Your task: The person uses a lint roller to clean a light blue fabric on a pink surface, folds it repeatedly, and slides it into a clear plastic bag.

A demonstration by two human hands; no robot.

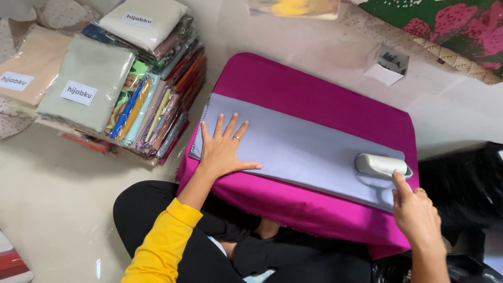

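Left hand (224, 149) lies flat, fingers spread, holding nothing, pressing the folded grey cloth (298, 149) at its 9 o'clock end. Right hand (416, 212) reaches in from 5 o'clock, forefinger touching the white lint roller (381, 164) that rests on the cloth's 3 o'clock end; it grips nothing. Cloth lies across a magenta-covered table (293, 78). Stacked wrapped fabrics (152, 84) sit at 10 o'clock on the floor (57, 194).

A low stand draped in magenta cloth (314, 89) is carrying a folded pale lavender fabric (304, 152), lying flat beneath the left hand's fingers (222, 128).
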